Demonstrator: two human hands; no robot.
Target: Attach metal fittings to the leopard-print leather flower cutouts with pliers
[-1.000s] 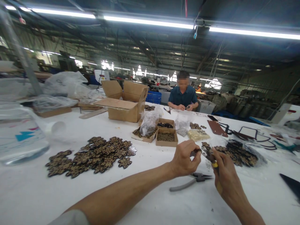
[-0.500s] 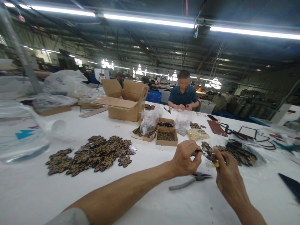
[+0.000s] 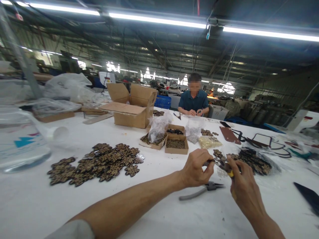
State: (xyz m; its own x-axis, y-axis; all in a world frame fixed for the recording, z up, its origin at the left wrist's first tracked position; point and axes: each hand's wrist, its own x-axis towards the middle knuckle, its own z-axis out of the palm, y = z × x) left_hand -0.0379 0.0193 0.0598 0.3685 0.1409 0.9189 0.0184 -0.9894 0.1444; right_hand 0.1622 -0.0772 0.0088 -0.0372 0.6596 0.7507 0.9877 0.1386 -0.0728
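My left hand (image 3: pixel 198 167) is closed in a pinch on a small dark piece (image 3: pixel 208 161), mostly hidden by the fingers. Yellow-handled pliers (image 3: pixel 226 167) sit in my right hand (image 3: pixel 243 179), their jaws close to that piece. Below both hands, grey pliers (image 3: pixel 210 187) lie on the white table (image 3: pixel 149 205), their handle partly hidden by my left hand. A pile of leopard-patterned flower-shaped pieces (image 3: pixel 107 162) is spread to the left, and more patterned pieces (image 3: pixel 251 161) lie beyond my right hand.
Small boxes of studs (image 3: pixel 176 149) and black parts stand mid-table beside plastic bags. Behind them is an open cardboard box (image 3: pixel 131 118). Across the table sits a person in a dark shirt (image 3: pixel 193 101). A brown panel (image 3: pixel 230 135) and black frames lie at the right.
The view has shifted very slightly, moving the table items a little to the left. Both hands keep nearly the same pose and hold. The person opposite has moved their hands slightly.
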